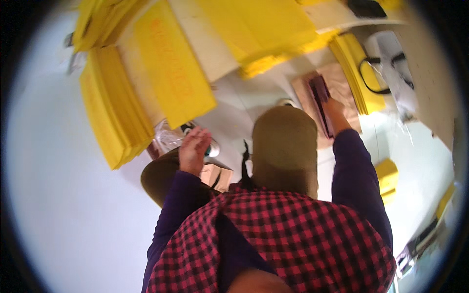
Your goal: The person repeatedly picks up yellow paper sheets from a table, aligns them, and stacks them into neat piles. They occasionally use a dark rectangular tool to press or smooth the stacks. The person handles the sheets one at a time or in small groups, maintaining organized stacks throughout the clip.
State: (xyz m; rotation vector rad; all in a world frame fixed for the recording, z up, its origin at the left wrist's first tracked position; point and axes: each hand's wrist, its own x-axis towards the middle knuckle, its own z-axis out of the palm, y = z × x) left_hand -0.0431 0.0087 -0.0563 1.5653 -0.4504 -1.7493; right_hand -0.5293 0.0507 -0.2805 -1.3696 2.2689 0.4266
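Observation:
Off to the right, my right hand point(334, 110) is closed at the edge of a long, dark maroon folded bag point(320, 100), its fingertips partly hidden. Under that bag lies brown paper point(344, 80). My left hand point(194, 146) hovers over my left thigh, somewhat blurred, its fingers stretched out and nothing visible in them. Clear plastic wrap point(168, 136) and a shoe point(213, 148) show beside it. Just above my left hand, a flat yellow sheet with faint orange print point(171, 73) hangs over the table's near edge.
A thick stack of yellow folded pieces point(115, 107) stands at the left. More yellow pieces point(259, 24) cover the table ahead. Another yellow stack point(359, 73) and a white bag with black handles point(395, 68) are at the far right. A small yellow bundle point(387, 178) lies on the floor.

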